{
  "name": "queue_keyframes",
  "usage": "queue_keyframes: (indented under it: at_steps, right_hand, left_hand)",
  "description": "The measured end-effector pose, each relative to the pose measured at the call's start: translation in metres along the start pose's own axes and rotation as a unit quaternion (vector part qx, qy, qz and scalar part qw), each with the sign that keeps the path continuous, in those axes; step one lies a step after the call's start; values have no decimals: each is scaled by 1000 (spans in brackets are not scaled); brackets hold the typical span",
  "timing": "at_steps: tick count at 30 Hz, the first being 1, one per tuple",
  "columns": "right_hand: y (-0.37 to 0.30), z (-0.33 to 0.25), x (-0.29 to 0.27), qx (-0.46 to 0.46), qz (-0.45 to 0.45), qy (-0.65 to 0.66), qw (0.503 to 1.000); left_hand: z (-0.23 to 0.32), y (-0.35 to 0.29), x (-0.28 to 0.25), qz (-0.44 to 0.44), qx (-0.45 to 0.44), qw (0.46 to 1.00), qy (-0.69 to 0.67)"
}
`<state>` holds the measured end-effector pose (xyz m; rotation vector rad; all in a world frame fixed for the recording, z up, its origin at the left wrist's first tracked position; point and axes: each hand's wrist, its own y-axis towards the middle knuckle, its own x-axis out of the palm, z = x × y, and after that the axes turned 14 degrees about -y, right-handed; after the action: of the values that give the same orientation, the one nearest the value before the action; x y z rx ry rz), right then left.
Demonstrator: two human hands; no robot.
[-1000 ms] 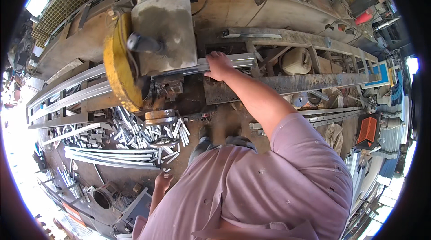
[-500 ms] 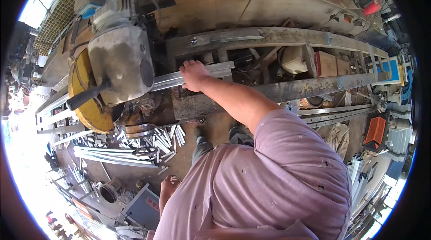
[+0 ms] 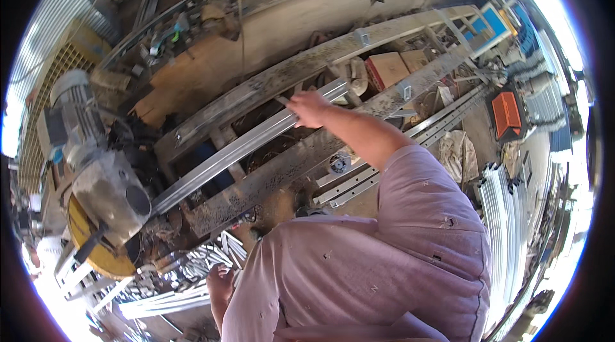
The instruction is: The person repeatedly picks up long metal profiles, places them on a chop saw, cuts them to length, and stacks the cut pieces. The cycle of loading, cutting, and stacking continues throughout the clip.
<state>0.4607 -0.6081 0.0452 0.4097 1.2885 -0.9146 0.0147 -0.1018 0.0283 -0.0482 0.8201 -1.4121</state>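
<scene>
My right hand grips a long silvery metal channel near its far right end, fingers curled over its top. The channel lies slantwise along a dirty steel frame, its lower left end reaching the cut-off saw. This saw has a grey housing, a black handle and a yellow blade guard. Low beside my body hangs my left hand, loosely bent with fingers apart and nothing seen in it.
Cut metal pieces litter the floor below the saw. Long rails lie beside the frame, near an orange-and-black box. A bundle of metal profiles lies at the right. A cardboard box sits within the frame.
My right hand has moved right along the frame with the channel, and much more of its length shows outside the saw. The view has turned rightward. My left hand still hangs low.
</scene>
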Motion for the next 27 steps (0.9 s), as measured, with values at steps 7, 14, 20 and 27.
queue_keyframes:
  at_steps: [7, 14, 20, 27]
  right_hand:
    - [-121, 146, 69, 471, -38, -113, 874]
    - [-156, 36, 60, 449, -16, 166, 878]
    - [-151, 1, 91, 503, 153, 168, 834]
    - [-156, -1, 83, 502, 173, 181, 828]
  left_hand:
    - [137, 113, 23, -22, 281, 949, 139]
    - [240, 216, 89, 13, 441, 836, 326]
    - [241, 289, 116, 2, 459, 800, 385]
    - [263, 290, 139, 4, 493, 783, 379]
